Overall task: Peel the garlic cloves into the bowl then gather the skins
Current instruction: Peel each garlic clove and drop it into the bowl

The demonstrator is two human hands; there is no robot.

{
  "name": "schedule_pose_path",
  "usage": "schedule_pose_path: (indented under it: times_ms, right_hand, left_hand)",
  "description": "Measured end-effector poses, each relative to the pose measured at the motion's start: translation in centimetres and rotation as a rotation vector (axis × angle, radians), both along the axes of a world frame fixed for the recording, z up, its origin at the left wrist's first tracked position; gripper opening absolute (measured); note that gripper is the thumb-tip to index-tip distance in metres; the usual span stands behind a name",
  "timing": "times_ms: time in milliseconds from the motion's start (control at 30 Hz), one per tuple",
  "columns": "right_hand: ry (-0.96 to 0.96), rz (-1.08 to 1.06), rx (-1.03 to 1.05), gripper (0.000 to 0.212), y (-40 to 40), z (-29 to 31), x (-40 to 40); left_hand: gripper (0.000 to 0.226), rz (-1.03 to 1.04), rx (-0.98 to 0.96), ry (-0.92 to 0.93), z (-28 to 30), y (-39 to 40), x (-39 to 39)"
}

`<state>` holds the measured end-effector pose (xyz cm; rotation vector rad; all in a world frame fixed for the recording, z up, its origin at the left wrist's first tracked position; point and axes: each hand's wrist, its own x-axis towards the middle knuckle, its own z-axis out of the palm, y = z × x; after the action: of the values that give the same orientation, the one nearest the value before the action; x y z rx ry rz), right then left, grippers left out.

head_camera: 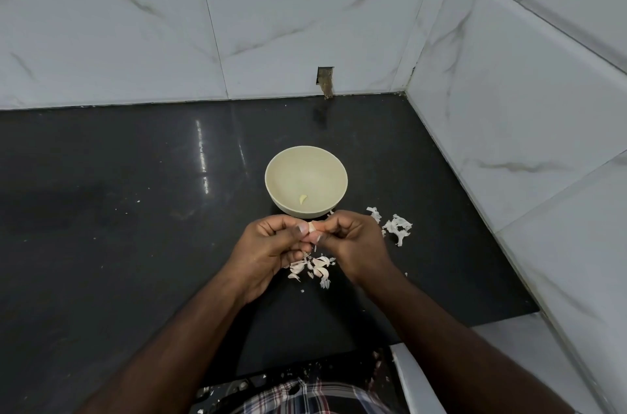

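On the black counter [135,244], cream bowl [306,183] sits centre w/ one peeled clove [303,199] inside. Just in front, left hand [271,245] & right hand [353,240] meet, fingers curled, both pinching one garlic clove [312,228] between fingertips. Skins [314,267] lie under the hands; another pile of skins [397,227] sits right of the bowl.
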<state>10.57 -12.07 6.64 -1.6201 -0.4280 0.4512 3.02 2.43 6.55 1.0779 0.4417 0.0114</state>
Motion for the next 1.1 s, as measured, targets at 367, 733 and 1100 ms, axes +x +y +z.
schedule_pose_path:
  times_ms: [367,733,1100]
  right_hand:
    - [0.015,-0.008,0.003,0.013,0.1,0.3,0.0]
    - [0.139,-0.055,0.002,0.009,0.5,0.9,0.1]
    - [0.251,-0.053,-0.012,0.006,0.7,1.3,0.8]
  left_hand:
    - [0.021,0.048,0.028,-0.036,-0.5,0.2,0.4]
    - [0.015,0.088,0.168,-0.102,-1.1,0.1,0.4]
    - [0.019,0.08,0.372,-0.075,-0.9,0.1,0.9]
